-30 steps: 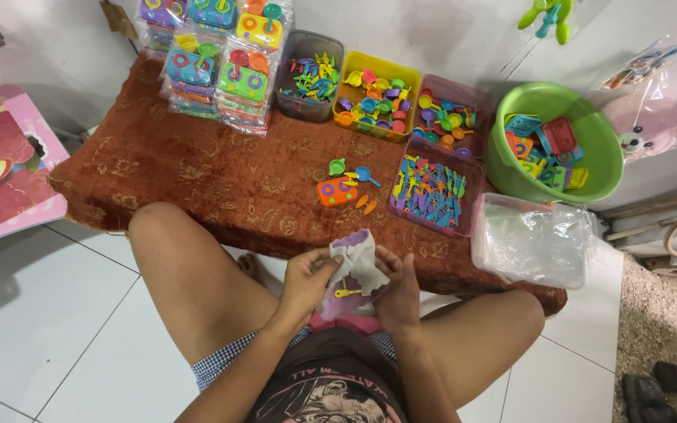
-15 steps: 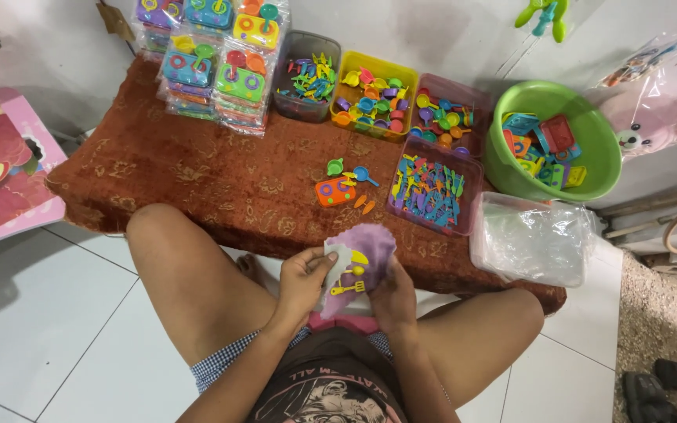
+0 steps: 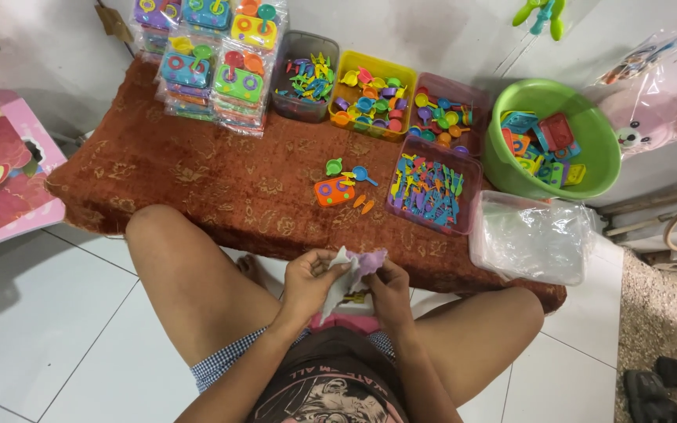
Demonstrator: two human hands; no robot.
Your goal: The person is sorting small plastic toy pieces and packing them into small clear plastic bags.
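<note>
— Since half a second ago, what is being seen to have moved?

— The small clear packet is being held lower and nearer the lap than it was; earlier it was being lifted higher, with yellow and purple pieces showing through it. Now it is being seen as crumpled, and only a purple patch at its top and a little yellow low down are being made out.

— How are the hands being held?

— The left hand is being closed around the packet's left edge, thumb and fingers pinching the plastic. The right hand is being pressed against its right side, fingers curled onto it. Both are being kept between the bare knees, just in front of the near edge of the low table.

— And what is being shown beyond them?

— A rust-red patterned cloth is being used as the table's cover. Lying loose on it are an orange toy stove, a green cup and a blue spoon. Just right of these, a pink tray of bright utensils is being seen, and right of that a clear tub of plastic bags. Farther back, a green basin, a yellow tray and a grey tray are being lined up along the wall, with stacked packed toy sets at the far left.
</note>
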